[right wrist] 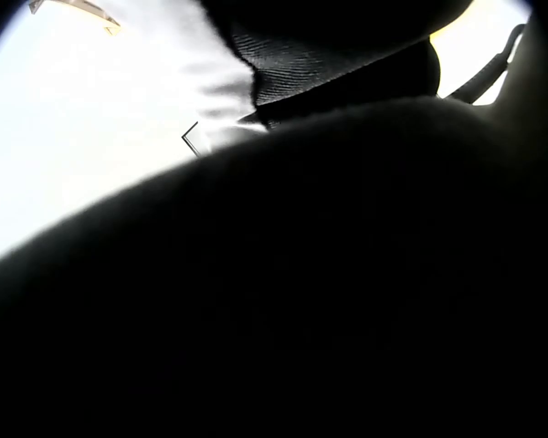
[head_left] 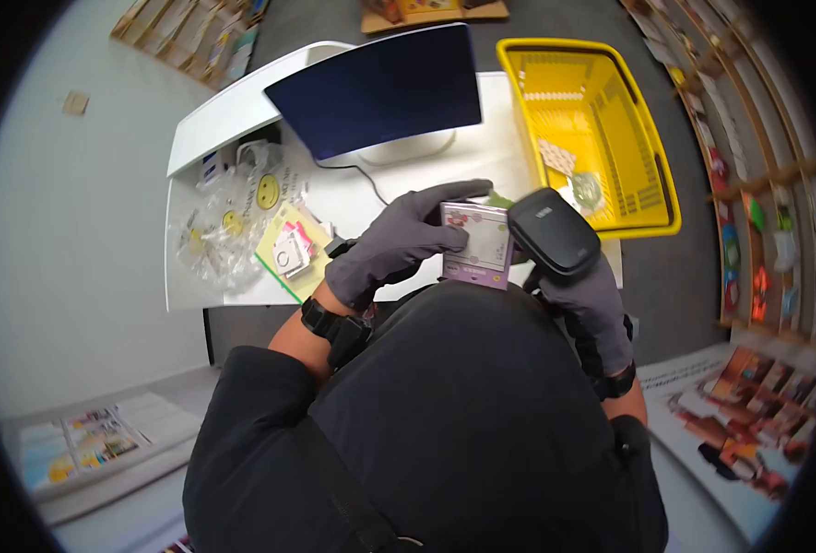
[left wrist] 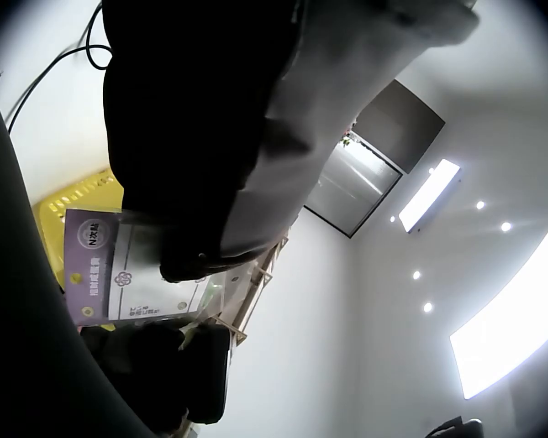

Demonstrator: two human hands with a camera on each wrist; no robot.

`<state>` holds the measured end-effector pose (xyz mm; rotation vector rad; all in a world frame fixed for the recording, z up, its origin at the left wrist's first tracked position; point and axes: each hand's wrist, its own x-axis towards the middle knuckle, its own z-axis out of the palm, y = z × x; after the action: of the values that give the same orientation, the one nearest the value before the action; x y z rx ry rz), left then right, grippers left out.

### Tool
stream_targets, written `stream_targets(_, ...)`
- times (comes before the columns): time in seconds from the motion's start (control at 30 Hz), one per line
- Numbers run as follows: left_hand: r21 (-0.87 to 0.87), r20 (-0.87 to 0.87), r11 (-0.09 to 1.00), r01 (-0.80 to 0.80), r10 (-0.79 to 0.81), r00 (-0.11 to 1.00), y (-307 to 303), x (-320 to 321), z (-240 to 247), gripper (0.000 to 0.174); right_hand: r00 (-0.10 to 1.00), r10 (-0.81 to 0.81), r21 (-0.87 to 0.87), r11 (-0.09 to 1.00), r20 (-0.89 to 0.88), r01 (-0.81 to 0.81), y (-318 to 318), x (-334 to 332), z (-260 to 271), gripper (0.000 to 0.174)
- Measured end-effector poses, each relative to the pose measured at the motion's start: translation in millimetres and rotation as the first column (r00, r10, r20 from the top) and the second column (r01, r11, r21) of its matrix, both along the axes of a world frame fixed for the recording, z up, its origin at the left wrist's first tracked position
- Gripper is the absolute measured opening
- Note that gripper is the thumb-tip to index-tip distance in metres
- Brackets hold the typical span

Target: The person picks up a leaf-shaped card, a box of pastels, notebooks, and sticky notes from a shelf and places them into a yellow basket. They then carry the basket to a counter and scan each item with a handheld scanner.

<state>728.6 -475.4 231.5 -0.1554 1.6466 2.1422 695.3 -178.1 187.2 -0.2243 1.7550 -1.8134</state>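
Note:
My gloved left hand holds a flat purple-and-white pack of sticky notes upright in front of the torso, thumb over its face. Printed text and a small flower show on the same pack in the left wrist view. A black handheld barcode scanner is gripped in my gloved right hand, its head right at the pack's right edge and overlapping the fingers below. Dark shapes fill most of the right wrist view, with ribbed black glove fabric near the top.
A monitor stands on the white counter. To the right is a yellow shopping basket with a few small packs inside. Clear plastic bags and a yellow pack with small items lie at left. Shelves line the right.

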Motion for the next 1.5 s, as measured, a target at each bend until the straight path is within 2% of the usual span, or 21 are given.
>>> stream_targets(0.07, -0.043, -0.018, 0.998, -0.039, 0.038, 0.999, -12, -1, -4, 0.076, 0.999, -0.024, 0.107, 0.994, -0.044, 0.029, -1, -4, -5, 0.049)
stream_targets(0.13, -0.139, 0.002, 0.990, -0.033, 0.033, 0.999, -41, 12, -12, 0.069, 0.997, -0.048, 0.155, 0.987, 0.054, 0.039, -9, -7, 5, 0.039)
stream_targets(0.2, -0.229, 0.025, 0.959, -0.168, 0.178, 0.984, -78, 34, -25, 0.067, 0.984, -0.139, 0.157, 0.980, 0.115, 0.120, -12, -7, -2, 0.034)
stream_targets(0.27, -0.376, 0.026, 0.882, -0.284, 0.317, 0.948, -112, 50, -47, 0.064, 0.995, -0.068, 0.211, 0.976, 0.069, 0.052, -19, -14, -2, 0.029)
stream_targets(0.37, -0.552, -0.169, 0.573, -0.606, 0.635, 0.754, -178, 100, -97, 0.061, 0.999, -0.005, 0.266, 0.964, 0.032, -0.003, -31, -20, -5, 0.027)
stream_targets(0.47, -0.717, -0.338, 0.176, -0.674, 0.758, 0.557, -261, 158, -159, 0.060, 0.995, 0.052, 0.265, 0.962, 0.086, -0.073, -37, -25, -10, 0.035)
stream_targets(0.5, -0.718, -0.331, 0.180, -0.673, 0.762, 0.557, -283, 175, -180, 0.060, 0.993, 0.070, 0.267, 0.959, 0.100, -0.095, -38, -27, -11, 0.038)
stream_targets(0.57, -0.607, -0.328, 0.122, -0.785, 0.861, 0.388, -310, 192, -210, 0.064, 0.987, 0.105, 0.267, 0.954, 0.119, -0.133, -40, -30, -11, 0.043)
stream_targets(0.73, -0.841, -0.309, 0.008, -0.541, 0.814, 0.492, -294, 176, -207, 0.070, 0.988, 0.092, 0.316, 0.940, 0.128, -0.128, -28, -36, -34, 0.043)
stream_targets(0.83, -0.912, -0.410, -0.318, -0.260, 0.682, 0.606, -281, 161, -207, 0.076, 0.975, 0.188, 0.398, 0.909, -0.120, -0.126, 12, -47, -99, 0.044)
stream_targets(0.97, -0.941, -0.297, -0.333, -0.057, 0.735, 0.610, -259, 144, -173, 0.083, 0.956, 0.188, 0.383, 0.919, -0.224, -0.091, 16, -43, -103, 0.046)
stream_targets(1.0, -0.941, -0.296, -0.333, -0.057, 0.730, 0.616, -260, 143, -171, 0.083, 0.958, 0.181, 0.382, 0.920, -0.222, -0.085, 15, -41, -100, 0.046)
stream_targets(1.1, -0.664, -0.714, -0.640, -0.386, 0.391, 0.580, -259, 140, -171, 0.078, 0.989, 0.102, 0.095, 0.989, 0.112, -0.112, -5, -31, -60, 0.046)
stream_targets(1.13, -0.672, -0.711, -0.620, -0.404, 0.390, 0.585, -246, 128, -165, 0.078, 0.991, 0.078, 0.112, 0.990, 0.108, -0.090, -13, -27, -41, 0.046)
stream_targets(1.17, -0.755, -0.649, -0.321, -0.572, 0.489, 0.583, -221, 109, -144, 0.073, 0.993, 0.083, 0.111, 0.990, 0.079, -0.091, -22, -23, -20, 0.046)
stream_targets(1.23, -0.595, -0.456, 0.333, -0.731, 0.609, 0.649, -167, 75, -91, 0.064, 0.997, 0.064, 0.137, 0.988, 0.036, -0.068, -30, -20, -1, 0.047)
stream_targets(1.3, -0.622, -0.359, 0.547, -0.560, 0.437, 0.825, -104, 46, -56, 0.060, 0.987, 0.078, 0.138, 0.986, 0.140, -0.098, -35, -21, 4, 0.044)
stream_targets(1.37, -0.466, -0.259, 0.818, -0.337, 0.238, 0.936, -51, 24, -33, 0.050, 0.989, 0.105, 0.130, 0.985, 0.102, -0.118, -31, -25, 2, 0.043)
stream_targets(1.4, -0.461, -0.270, 0.821, -0.338, 0.233, 0.934, -37, 16, -26, 0.050, 0.987, 0.143, 0.113, 0.982, 0.078, -0.151, -31, -26, 0, 0.042)
stream_targets(1.47, -0.472, 0.135, 0.878, 0.084, -0.022, 0.991, -21, 4, -18, 0.037, 0.984, 0.170, 0.093, 0.980, 0.048, -0.174, -30, -26, 3, 0.042)
stream_targets(1.5, -0.476, 0.132, 0.875, 0.094, -0.035, 0.991, -20, 1, -20, 0.037, 0.988, 0.138, 0.076, 0.987, 0.075, -0.144, -29, -24, 7, 0.041)
